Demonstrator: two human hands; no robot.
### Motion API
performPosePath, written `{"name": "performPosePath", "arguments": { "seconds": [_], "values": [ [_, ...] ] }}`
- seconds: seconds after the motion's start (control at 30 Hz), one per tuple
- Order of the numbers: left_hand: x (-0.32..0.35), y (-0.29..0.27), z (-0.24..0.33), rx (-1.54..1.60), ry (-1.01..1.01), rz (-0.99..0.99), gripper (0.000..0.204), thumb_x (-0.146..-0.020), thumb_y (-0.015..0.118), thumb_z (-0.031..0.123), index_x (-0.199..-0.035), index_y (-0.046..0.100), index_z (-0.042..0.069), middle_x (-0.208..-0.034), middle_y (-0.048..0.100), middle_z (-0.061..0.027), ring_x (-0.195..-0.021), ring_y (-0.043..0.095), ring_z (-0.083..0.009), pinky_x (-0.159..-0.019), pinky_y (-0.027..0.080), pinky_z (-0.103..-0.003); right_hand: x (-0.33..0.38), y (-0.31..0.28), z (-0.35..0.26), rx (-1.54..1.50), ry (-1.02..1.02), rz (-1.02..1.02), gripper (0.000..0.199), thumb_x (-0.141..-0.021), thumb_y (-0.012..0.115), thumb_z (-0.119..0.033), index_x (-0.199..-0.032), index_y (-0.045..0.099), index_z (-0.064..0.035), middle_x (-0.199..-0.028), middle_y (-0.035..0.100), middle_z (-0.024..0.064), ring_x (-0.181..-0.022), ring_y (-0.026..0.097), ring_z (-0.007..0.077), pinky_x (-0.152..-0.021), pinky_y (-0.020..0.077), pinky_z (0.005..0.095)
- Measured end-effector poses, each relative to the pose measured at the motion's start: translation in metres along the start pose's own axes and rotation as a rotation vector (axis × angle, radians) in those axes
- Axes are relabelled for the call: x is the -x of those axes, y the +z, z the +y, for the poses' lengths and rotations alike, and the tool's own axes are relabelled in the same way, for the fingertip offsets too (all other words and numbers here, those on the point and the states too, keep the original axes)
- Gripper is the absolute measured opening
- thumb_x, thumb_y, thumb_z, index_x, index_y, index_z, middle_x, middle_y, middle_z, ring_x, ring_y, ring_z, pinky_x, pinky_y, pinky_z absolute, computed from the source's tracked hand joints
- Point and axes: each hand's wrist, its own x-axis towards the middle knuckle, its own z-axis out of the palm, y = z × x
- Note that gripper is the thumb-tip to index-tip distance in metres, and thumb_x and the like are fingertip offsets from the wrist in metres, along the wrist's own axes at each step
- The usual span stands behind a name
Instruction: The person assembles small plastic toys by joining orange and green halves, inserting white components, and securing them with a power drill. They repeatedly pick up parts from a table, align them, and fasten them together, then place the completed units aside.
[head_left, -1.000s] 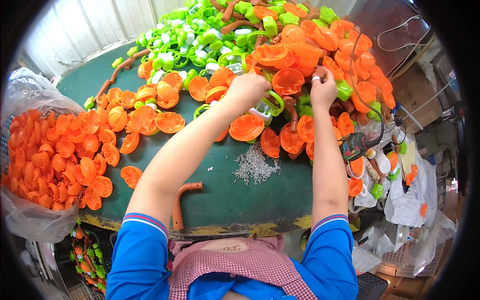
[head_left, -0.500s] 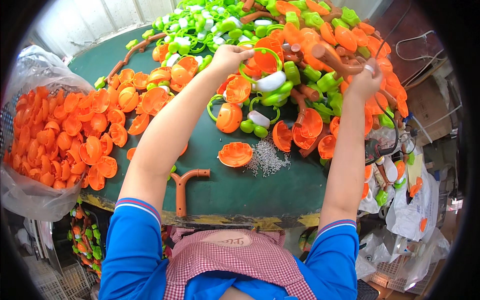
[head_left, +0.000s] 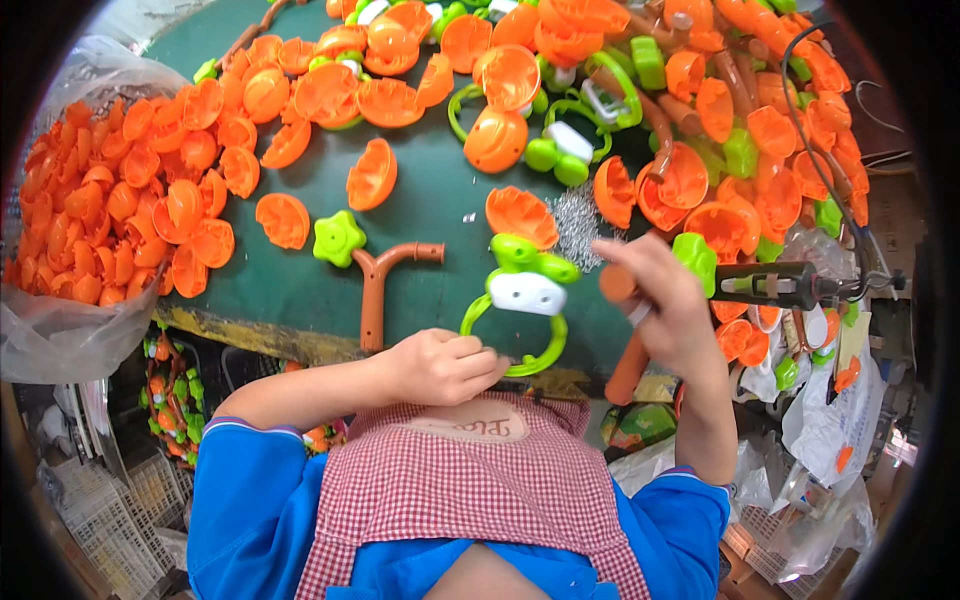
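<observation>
Green plastic ring toy [head_left: 520, 300] held at the near bench [head_left: 300, 310] edge, close to the body.

Left hand [head_left: 445, 365] is closed around the lower loop of the ring, steadying it so its white block and green knobs face upward. Right hand [head_left: 660, 300] is curled around a short orange piece [head_left: 615, 283] just beside the ring's right side, apparently lined up to meet it. A dark powered screwdriver [head_left: 790, 285] lies just beyond that hand, within easy reach. Orange half-shells [head_left: 370, 175] and a brown Y-shaped part [head_left: 378, 290] lie spread across the bench; a clear bag of orange shells [head_left: 90, 220] sits at the left.
</observation>
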Motion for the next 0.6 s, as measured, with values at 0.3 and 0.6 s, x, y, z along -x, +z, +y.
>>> {"name": "performPosePath", "arguments": {
  "seconds": [0.3, 0.6],
  "values": [
    [0.029, 0.025, 0.013, 0.218, -0.401, -0.206, 0.020, -0.070, 0.071, 0.015, -0.087, 0.067, 0.007, -0.074, 0.055, -0.0007, -0.074, 0.057, -0.0163, -0.062, 0.051, -0.029, 0.055, 0.064, 0.013, 0.240, 0.120, -0.197, 0.055, -0.073, 0.068, 0.003, -0.126, 0.064, -0.0106, -0.088, 0.060, 0.0101, -0.081, 0.061, 0.0273, -0.072, 0.0517, 0.0371],
    [0.038, 0.032, 0.007, 0.216, -0.340, -0.091, 0.020, -0.071, 0.068, 0.013, -0.091, 0.063, 0.009, -0.083, 0.063, -0.0004, -0.086, 0.060, -0.0179, -0.084, 0.053, -0.032, 0.073, 0.101, 0.044, 0.113, 0.246, 0.269, 0.035, -0.070, 0.077, -0.002, -0.104, 0.066, -0.0021, -0.095, 0.064, 0.0124, -0.082, 0.065, 0.0284, -0.072, 0.0532, 0.0356]
  ]
}}
